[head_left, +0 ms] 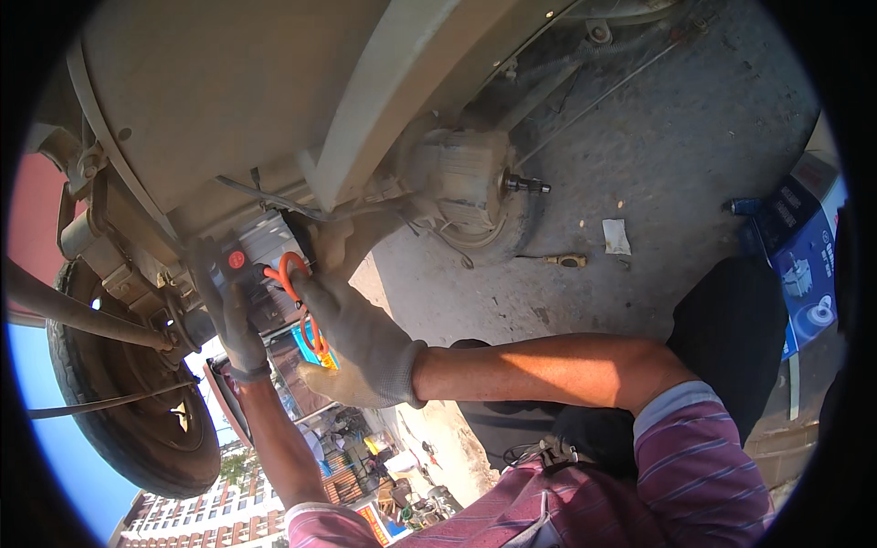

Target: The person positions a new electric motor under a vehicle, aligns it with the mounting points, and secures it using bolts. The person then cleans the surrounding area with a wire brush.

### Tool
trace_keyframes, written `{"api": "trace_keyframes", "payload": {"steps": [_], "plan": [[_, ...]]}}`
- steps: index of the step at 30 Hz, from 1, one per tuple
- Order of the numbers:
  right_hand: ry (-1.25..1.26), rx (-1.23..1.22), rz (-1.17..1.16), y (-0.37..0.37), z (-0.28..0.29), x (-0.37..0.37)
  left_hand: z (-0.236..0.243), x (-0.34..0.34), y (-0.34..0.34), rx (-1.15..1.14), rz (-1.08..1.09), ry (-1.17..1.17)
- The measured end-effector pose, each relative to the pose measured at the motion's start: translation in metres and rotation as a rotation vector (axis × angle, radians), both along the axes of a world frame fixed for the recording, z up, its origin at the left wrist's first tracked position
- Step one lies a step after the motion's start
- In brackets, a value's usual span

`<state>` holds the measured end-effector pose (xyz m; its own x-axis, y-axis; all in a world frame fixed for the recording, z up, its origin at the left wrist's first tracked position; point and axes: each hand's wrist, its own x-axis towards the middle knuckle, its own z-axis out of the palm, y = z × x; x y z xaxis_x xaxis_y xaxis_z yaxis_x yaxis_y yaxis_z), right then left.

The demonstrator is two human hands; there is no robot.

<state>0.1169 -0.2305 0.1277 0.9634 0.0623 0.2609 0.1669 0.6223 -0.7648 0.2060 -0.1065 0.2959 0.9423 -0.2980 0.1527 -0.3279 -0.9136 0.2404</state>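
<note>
Under a vehicle's dusty body, a silver-and-black box-shaped unit [274, 239] with a red round mark sits near a frame rail. My left hand [239, 338], in a grey glove, lies along its left side, fingers stretched up and gripping its edge. Thick orange cables [294, 274] loop out from the unit's face. My right hand [365, 342], gloved too, is closed around the cable loop, with thumb and forefinger close to the unit. The fingertips of that hand are partly hidden by the cable and glove.
A dusty motor [468, 183] with a dark shaft is right of the unit. A tyre [137, 384] and metal bars are at left. On the ground are a paper scrap [617, 237] and a small yellowish object [568, 260]. A blue printed carton [804, 265] stands at far right.
</note>
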Motion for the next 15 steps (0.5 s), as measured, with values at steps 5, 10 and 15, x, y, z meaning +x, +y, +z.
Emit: {"api": "trace_keyframes", "payload": {"steps": [5, 10, 15], "plan": [[-0.032, 0.043, -0.049, 0.004, 0.0014, -0.0038, -0.0075, -0.0031, -0.0088, -0.025, 0.005, -0.025], [-0.034, 0.037, -0.009, 0.0002, 0.0042, -0.0051, -0.0071, -0.0002, -0.0042, -0.024, -0.004, -0.012], [-0.023, 0.047, 0.004, 0.0029, 0.0089, -0.0065, -0.0065, -0.0013, -0.0008, -0.027, 0.008, 0.003]]}}
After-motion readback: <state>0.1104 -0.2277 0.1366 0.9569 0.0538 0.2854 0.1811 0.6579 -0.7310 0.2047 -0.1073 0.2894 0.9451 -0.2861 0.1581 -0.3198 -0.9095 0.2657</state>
